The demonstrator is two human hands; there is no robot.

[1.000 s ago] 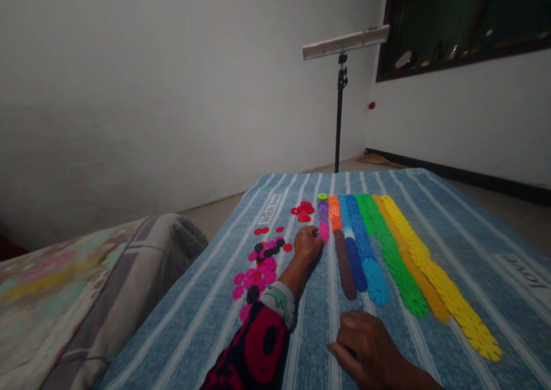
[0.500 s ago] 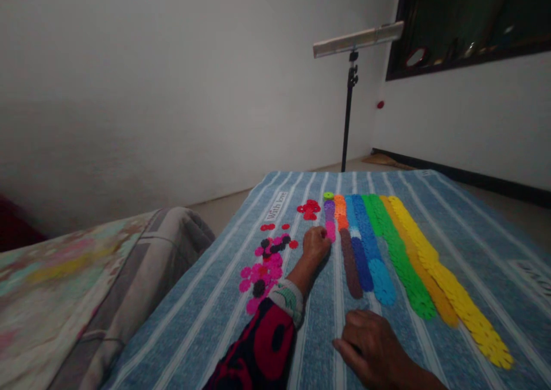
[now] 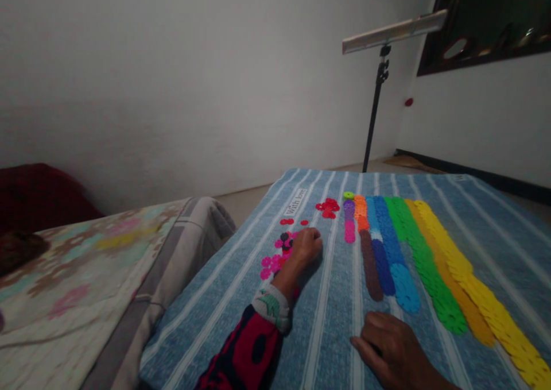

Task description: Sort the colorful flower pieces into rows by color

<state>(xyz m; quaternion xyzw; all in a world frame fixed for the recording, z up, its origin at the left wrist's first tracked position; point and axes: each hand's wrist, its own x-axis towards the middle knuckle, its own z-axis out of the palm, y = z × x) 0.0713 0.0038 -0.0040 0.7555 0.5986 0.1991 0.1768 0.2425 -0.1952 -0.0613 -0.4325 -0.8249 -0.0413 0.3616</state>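
My left hand (image 3: 306, 245) has its fingers curled beside a loose spread of pink discs (image 3: 267, 265); what they hold, if anything, is hidden. Its wrist and forearm cover part of that spread, where black discs (image 3: 286, 242) are mixed in. My right hand (image 3: 390, 347) rests on the striped cloth (image 3: 331, 321) in a loose fist, thumb a little apart, nothing seen in it. Between the hands and the far edge lie overlapping disc rows: a purple and pink row (image 3: 349, 229), a brown row (image 3: 371, 269) and a dark blue row (image 3: 383, 272).
Further right run a blue row (image 3: 390, 235), a green row (image 3: 430, 275), an orange-yellow row (image 3: 447, 275) and a yellow row (image 3: 482, 292). Red discs (image 3: 328, 207) cluster beyond my left hand. A covered bed or seat (image 3: 107, 275) stands left; a lamp stand (image 3: 373, 120) rises behind.
My left hand has moved left from the near end of the pink row to the loose pink and black discs. My right hand stays on the cloth. The view has turned left.
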